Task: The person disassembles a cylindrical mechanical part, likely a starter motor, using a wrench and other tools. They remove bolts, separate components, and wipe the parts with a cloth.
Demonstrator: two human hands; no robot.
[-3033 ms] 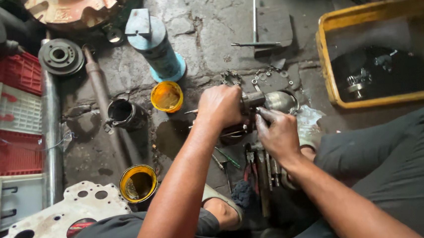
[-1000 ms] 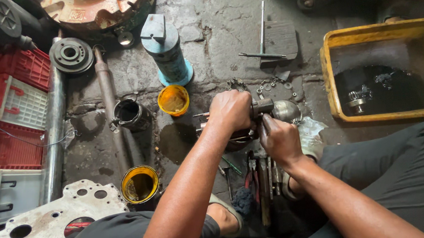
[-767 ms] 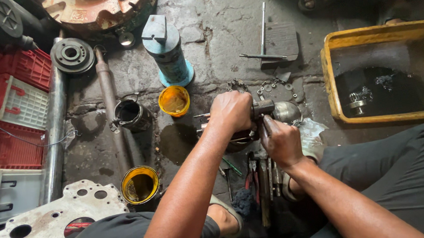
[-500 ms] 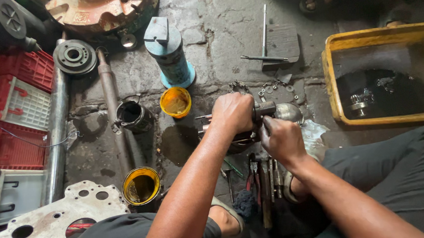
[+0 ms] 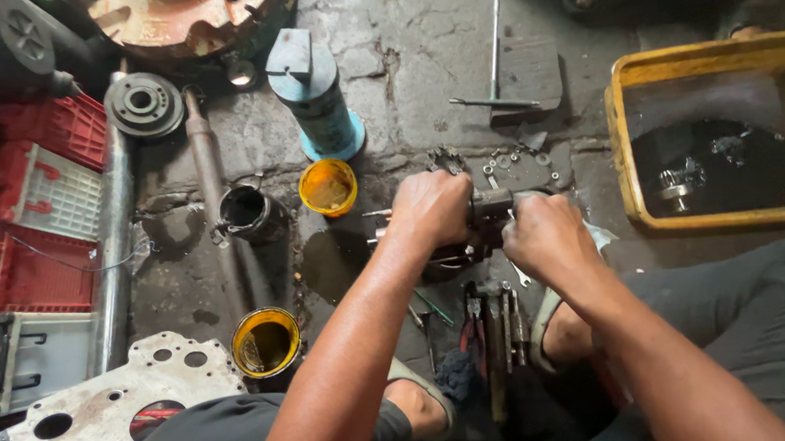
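Observation:
My left hand (image 5: pixel 431 209) is clenched around a dark, greasy metal part (image 5: pixel 488 206) held just above the stained concrete floor. My right hand (image 5: pixel 548 235) grips the same part from the right side, and its fingers cover that end. The part's middle shows between the two fists as a short dark stub. Beneath my hands lie several hand tools (image 5: pixel 496 319), among them wrenches and pliers with red handles. Small nuts and washers (image 5: pixel 508 160) are scattered just beyond my hands.
A yellow tub (image 5: pixel 634 185) of dark liquid with metal parts stands at right. Two yellow-rimmed cans (image 5: pixel 327 186) (image 5: pixel 265 342), a small black can (image 5: pixel 246 209), a blue cylinder (image 5: pixel 315 97), a long steel shaft (image 5: pixel 112 258), red crates (image 5: pixel 29 218) and a white drilled plate (image 5: pixel 102 411) crowd the left.
My right hand has shifted slightly on the part's right end and covers the shiny rounded piece seen earlier. My left hand keeps the same grip.

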